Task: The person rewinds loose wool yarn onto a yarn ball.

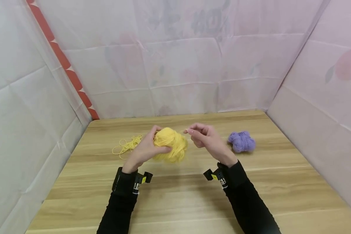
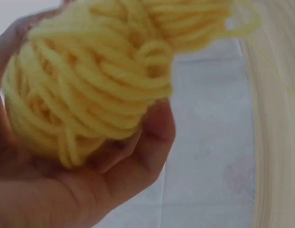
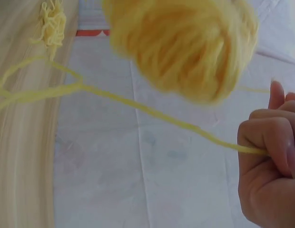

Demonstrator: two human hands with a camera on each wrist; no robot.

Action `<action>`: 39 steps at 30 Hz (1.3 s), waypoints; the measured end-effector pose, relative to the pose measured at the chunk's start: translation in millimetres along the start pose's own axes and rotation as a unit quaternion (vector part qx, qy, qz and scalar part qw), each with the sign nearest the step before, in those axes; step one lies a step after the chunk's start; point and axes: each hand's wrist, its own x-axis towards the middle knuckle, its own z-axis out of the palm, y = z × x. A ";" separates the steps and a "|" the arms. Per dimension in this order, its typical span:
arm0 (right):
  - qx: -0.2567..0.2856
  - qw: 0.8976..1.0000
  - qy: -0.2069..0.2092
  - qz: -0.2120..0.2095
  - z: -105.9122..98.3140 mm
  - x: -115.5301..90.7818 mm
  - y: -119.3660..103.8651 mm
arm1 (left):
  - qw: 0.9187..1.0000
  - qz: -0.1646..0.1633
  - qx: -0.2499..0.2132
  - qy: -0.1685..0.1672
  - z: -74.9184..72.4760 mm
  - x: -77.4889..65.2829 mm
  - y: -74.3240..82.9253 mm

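A ball of yellow yarn (image 1: 172,144) is gripped in my left hand (image 1: 146,148), raised over the table. In the left wrist view, fingers curl around the wound yarn (image 2: 85,80) from below and the side. My right hand (image 1: 206,139) is just to the right of the ball, apart from it. In the right wrist view, its curled fingers (image 3: 266,133) hold a yellow strand (image 3: 176,122) that runs toward the table side. A loose tangle of yellow yarn (image 1: 131,145) lies on the table behind my left hand.
A purple skein of yarn (image 1: 241,141) lies on the wooden table (image 1: 175,208), to the right of my right hand. Pale printed sheets (image 1: 175,71) hang behind and on both sides of the table. Each wrist carries a small black camera mount (image 1: 140,178).
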 end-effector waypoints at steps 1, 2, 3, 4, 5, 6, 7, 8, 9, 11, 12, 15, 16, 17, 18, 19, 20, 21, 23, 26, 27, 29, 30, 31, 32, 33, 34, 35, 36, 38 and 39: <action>-0.009 1.000 0.005 -0.009 3.1 -0.6 -0.6 | 1.000 -0.003 0.000 0.015 1.2 1.0 -0.4; -0.016 1.000 0.010 -0.017 6.2 -1.4 -1.0 | 1.000 -0.007 -0.003 0.030 2.5 2.2 -0.8; -0.024 0.999 0.013 -0.027 9.2 -2.1 -1.3 | 0.999 -0.011 -0.012 0.042 3.8 3.2 -1.1; -0.028 0.999 0.015 -0.036 12.2 -3.2 -1.7 | 0.998 -0.016 -0.021 0.055 5.1 4.2 -1.7; -0.029 0.999 0.015 -0.043 15.0 -4.3 -2.2 | 0.997 -0.021 -0.034 0.066 6.4 5.4 -2.1; -0.029 0.998 0.015 -0.049 17.7 -5.5 -2.3 | 0.995 -0.024 -0.052 0.077 7.6 6.6 -2.7; -0.029 0.998 0.013 -0.055 20.1 -6.6 -2.5 | 0.994 -0.025 -0.068 0.087 8.8 8.0 -3.1; -0.033 0.998 0.012 -0.061 22.1 -7.6 -2.6 | 0.991 -0.024 -0.088 0.096 9.8 9.3 -3.7; -0.038 0.997 0.009 -0.067 23.9 -8.6 -2.7 | 0.988 -0.022 -0.108 0.103 10.6 10.7 -4.3; -0.055 0.996 0.004 -0.076 26.7 -10.5 -2.9 | 0.983 -0.009 -0.142 0.119 11.4 13.3 -5.1; -0.066 0.995 0.002 -0.079 27.6 -11.3 -2.9 | 0.979 -0.003 -0.157 0.127 11.6 14.2 -5.4; -0.095 0.992 -0.007 -0.089 28.6 -12.9 -2.0 | 0.968 0.016 -0.201 0.147 11.3 16.6 -5.3; -0.101 0.991 -0.011 -0.089 28.5 -13.1 -1.6 | 0.965 0.024 -0.214 0.152 10.8 17.2 -5.0; -0.109 0.990 -0.016 -0.091 28.2 -13.3 -1.1 | 0.960 0.034 -0.228 0.156 10.4 17.9 -4.7; -0.116 0.989 -0.019 -0.091 27.8 -13.2 -0.4 | 0.956 0.042 -0.244 0.158 10.0 18.5 -4.4; -0.122 0.988 -0.024 -0.091 27.3 -13.1 0.1 | 0.951 0.052 -0.258 0.160 9.5 19.1 -4.0; -0.128 0.987 -0.030 -0.093 26.7 -12.7 0.7 | 0.947 0.062 -0.271 0.160 9.0 19.4 -3.6; -0.132 0.986 -0.036 -0.092 26.1 -12.3 1.3 | 0.943 0.071 -0.284 0.158 8.6 19.6 -2.9; -0.142 0.985 -0.049 -0.089 24.7 -11.3 2.6 | 0.935 0.085 -0.307 0.154 7.9 19.8 -1.5; -0.147 0.984 -0.067 -0.080 22.5 -9.2 4.9 | 0.929 0.095 -0.327 0.145 7.3 19.1 1.5; -0.150 0.984 -0.069 -0.075 21.9 -8.5 5.7 | 0.927 0.097 -0.333 0.141 7.2 18.7 2.5; -0.153 0.983 -0.070 -0.067 20.4 -7.0 7.0 | 0.925 0.102 -0.341 0.131 7.2 18.2 4.2; -0.154 0.984 -0.070 -0.062 19.4 -6.3 7.7 | 0.925 0.105 -0.344 0.125 7.2 18.0 5.1; -0.156 0.984 -0.069 -0.056 18.3 -5.5 8.5 | 0.924 0.109 -0.347 0.119 7.3 17.9 6.0; -0.157 0.984 -0.068 -0.050 17.2 -4.6 9.2 | 0.924 0.112 -0.348 0.113 7.3 17.7 6.9; -0.158 0.984 -0.069 -0.045 15.9 -3.6 9.9 | 0.922 0.114 -0.353 0.107 7.4 17.4 7.9; -0.157 0.984 -0.070 -0.040 14.7 -2.6 10.7 | 0.922 0.118 -0.354 0.102 7.4 17.2 9.0; -0.156 0.985 -0.069 -0.035 13.6 -1.6 11.4 | 0.922 0.121 -0.355 0.096 7.4 16.9 10.0; -0.154 0.985 -0.069 -0.031 12.8 -0.6 12.0 | 0.922 0.124 -0.355 0.090 7.3 16.7 10.9; -0.145 0.987 -0.068 -0.025 11.2 0.9 13.5 | 0.922 0.129 -0.357 0.076 7.2 15.9 12.8; -0.139 0.988 -0.068 -0.024 10.5 1.3 14.1 | 0.922 0.129 -0.358 0.070 7.2 15.4 13.5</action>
